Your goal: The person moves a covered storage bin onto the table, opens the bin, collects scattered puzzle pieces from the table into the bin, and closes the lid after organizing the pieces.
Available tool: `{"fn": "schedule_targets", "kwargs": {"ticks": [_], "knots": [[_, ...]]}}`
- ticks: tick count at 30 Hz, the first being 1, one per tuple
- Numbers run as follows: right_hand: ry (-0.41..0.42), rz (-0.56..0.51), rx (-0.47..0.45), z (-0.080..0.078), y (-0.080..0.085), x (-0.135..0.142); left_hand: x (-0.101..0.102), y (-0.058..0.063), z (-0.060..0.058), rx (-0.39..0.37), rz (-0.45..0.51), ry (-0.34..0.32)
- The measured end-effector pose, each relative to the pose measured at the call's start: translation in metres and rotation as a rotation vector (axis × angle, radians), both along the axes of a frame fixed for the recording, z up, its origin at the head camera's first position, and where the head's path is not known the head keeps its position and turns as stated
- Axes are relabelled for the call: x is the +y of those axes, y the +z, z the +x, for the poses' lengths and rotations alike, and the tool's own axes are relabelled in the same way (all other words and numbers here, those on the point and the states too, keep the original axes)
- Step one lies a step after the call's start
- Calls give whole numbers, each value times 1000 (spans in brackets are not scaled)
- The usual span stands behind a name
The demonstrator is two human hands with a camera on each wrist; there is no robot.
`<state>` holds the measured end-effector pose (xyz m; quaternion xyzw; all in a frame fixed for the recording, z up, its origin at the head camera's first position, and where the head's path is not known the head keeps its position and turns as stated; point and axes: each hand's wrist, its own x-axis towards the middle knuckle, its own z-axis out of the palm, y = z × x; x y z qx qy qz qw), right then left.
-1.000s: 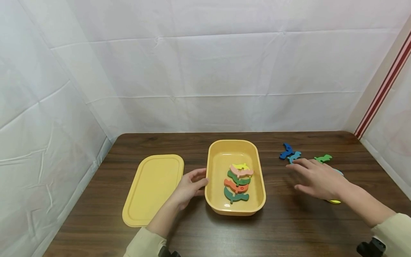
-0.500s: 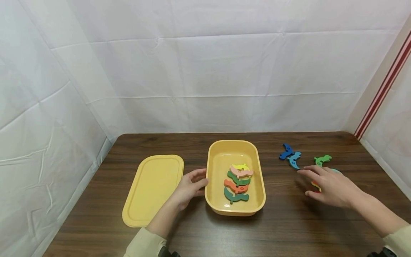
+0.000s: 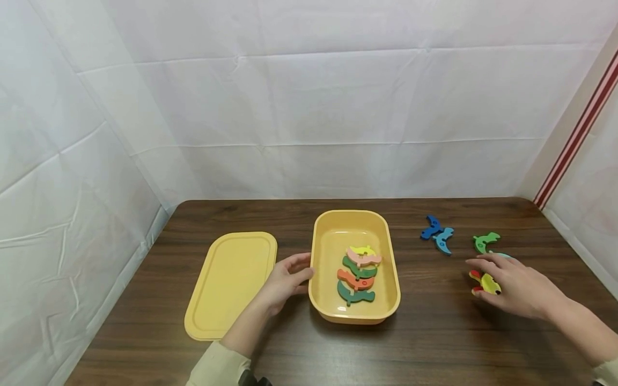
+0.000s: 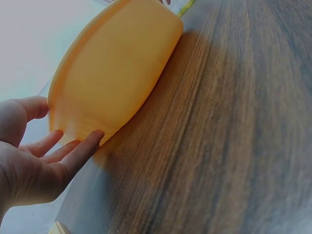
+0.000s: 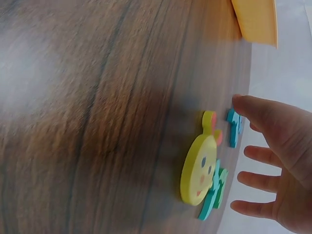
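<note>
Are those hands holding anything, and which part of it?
Nothing looks gripped: the left hand just touches the yellow box on its left side, and the right hand holds nothing.

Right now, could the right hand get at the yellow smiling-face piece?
Probably yes: the right hand hovers close by, fingers apart, with nothing visible between them and the yellow smiling-face piece.

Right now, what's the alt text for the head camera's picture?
A person's left hand touches a yellow tub holding five colourful pieces, while the right hand hovers over a yellow-and-red piece on a dark wooden table. Blue pieces and a green piece lie beyond the right hand; a yellow lid lies left of the tub.
</note>
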<state>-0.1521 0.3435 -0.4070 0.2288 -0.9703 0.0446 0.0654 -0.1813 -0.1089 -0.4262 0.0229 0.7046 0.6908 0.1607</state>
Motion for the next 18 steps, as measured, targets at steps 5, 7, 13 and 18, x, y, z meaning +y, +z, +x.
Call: {"fn": "schedule_targets", "kwargs": {"ticks": [5,7,13,18], "knots": [[-49,7,-35,2,-3,9,0,0,0,-1,-1,1],[-63,6,-55,2,-5,11,0,0,0,1,-2,1],[-84,8,-86,3,-10,16,0,0,0,-2,-2,1],[-104,12,-97,6,-14,19,0,-1,0,5,-6,-3]]}}
